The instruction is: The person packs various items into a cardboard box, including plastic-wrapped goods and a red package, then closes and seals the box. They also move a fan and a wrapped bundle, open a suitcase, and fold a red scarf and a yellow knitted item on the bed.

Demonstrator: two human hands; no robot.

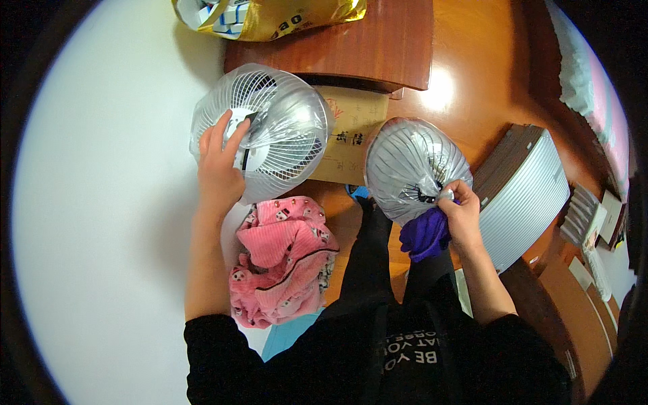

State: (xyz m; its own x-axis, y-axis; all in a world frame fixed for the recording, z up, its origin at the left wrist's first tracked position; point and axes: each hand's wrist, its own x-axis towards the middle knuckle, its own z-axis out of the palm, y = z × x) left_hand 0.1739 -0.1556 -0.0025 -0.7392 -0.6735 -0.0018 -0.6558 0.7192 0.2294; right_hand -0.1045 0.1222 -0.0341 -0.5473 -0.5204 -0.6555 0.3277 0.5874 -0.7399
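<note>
A white fan head with a round wire grille [291, 162], wrapped in clear plastic, stands at the left by the wall. My left hand [220, 164] lies on its plastic near the hub, fingers spread, by a small black part. To the right is a second round, dark-ribbed fan-like item [415, 162], also in clear plastic. My right hand [460, 207] pinches the gathered plastic at its near side between thumb and fingers. A bunched purple cloth [428, 233] hangs just below that hand; whether the hand also holds it I cannot tell.
Pink patterned fabric [283, 258] is heaped at lower left. A cardboard box [349, 147] lies behind the fans, beside a reddish wooden cabinet [329, 58] bearing a gold bag [304, 20]. A ribbed silvery panel stack [521, 197] stands right; brown boards [572, 304] are at lower right.
</note>
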